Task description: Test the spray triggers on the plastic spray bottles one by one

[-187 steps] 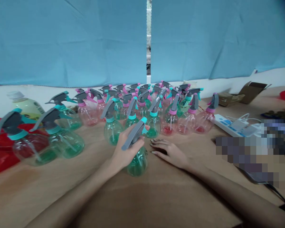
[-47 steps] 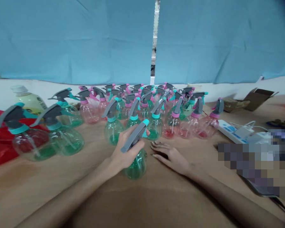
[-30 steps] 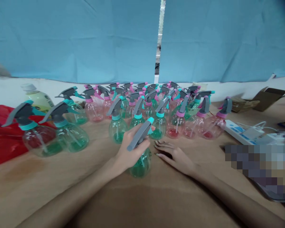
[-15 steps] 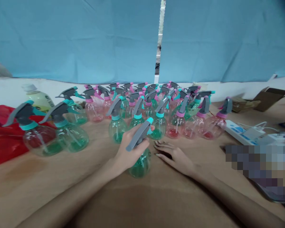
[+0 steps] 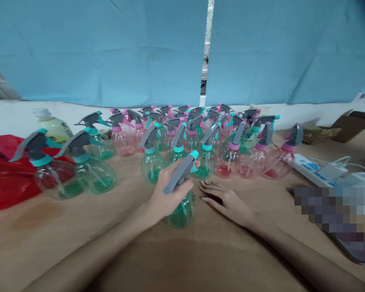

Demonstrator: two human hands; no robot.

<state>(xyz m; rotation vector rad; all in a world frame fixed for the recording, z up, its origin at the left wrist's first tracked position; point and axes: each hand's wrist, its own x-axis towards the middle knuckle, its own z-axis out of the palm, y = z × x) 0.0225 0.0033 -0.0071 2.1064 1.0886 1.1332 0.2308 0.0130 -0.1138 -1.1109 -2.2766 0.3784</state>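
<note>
My left hand [image 5: 168, 194] is wrapped round the neck of a green spray bottle [image 5: 181, 213], which stands upright on the wooden table [image 5: 134, 259]. Its grey and teal spray head rises above my thumb. To the right of that bottle, my right hand [image 5: 228, 202] rests palm down on the table, fingers spread and holding nothing. Just behind my hands stands a row of spray bottles, green ones such as this one [image 5: 152, 164] and pink ones [image 5: 228, 162], with several more packed behind them.
Two green spray bottles [image 5: 97, 178] stand at the left by a red plastic bag [image 5: 12, 178]. A yellowish bottle [image 5: 53, 127] is behind them. At the right are a white power strip [image 5: 307, 168], a cardboard box [image 5: 353, 125] and a blurred-out dark object [image 5: 334, 223].
The whole view has shifted slightly, so things appear a little farther right. Both hands keep their places, my left hand still on the green spray bottle.
</note>
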